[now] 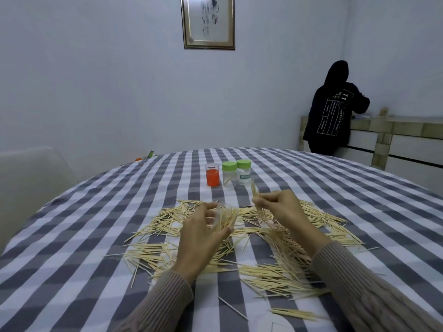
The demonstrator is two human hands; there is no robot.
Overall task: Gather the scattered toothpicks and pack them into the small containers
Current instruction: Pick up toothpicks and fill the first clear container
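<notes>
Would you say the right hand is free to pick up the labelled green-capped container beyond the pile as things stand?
Probably not yet: the right hand already pinches a bunch of toothpicks. The path to the labelled container looks open, with nothing standing between them.

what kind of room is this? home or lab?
Probably a home dining room: a round table under a checked tablecloth, a framed calligraphy picture on the plain wall, and a tiled counter in the corner where another person stands.
</notes>
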